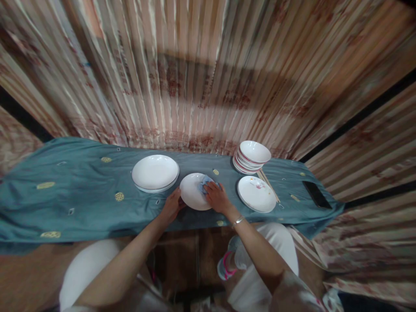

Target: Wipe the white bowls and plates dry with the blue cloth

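A white plate (191, 193) is held in front of me over the table's near side. My left hand (172, 206) grips its left edge, the fingers partly hidden beneath the rim. On the plate's right side lies a bluish cloth (203, 183), pressed against the surface by my right hand (217, 197), whose fingers are bent over it. Left of the held plate sits a stack of larger white plates (155, 172). To the right is a small stack of white plates with a floral print (256, 195).
Behind the floral plates stands a stack of red-rimmed white bowls (253, 152). Chopsticks (269, 185) lie beside them. A black phone (316, 194) rests near the right end of the green tablecloth (87, 186). A pleated curtain (195, 86) hangs behind the table.
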`<act>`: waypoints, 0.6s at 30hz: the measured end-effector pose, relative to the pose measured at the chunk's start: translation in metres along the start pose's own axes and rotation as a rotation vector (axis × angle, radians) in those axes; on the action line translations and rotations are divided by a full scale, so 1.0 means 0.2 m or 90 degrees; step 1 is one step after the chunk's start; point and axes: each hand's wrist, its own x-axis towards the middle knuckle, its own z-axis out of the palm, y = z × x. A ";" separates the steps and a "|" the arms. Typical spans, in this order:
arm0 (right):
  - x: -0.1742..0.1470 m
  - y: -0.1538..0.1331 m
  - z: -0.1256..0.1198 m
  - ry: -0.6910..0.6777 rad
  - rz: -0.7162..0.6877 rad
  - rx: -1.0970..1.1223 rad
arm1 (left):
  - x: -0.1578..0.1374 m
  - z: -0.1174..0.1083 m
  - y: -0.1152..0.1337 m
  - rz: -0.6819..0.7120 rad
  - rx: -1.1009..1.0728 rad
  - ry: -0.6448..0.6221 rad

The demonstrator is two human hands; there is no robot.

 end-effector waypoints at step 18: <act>-0.31 -0.13 0.01 0.051 -0.040 0.084 | -0.01 0.00 0.00 0.009 0.005 -0.012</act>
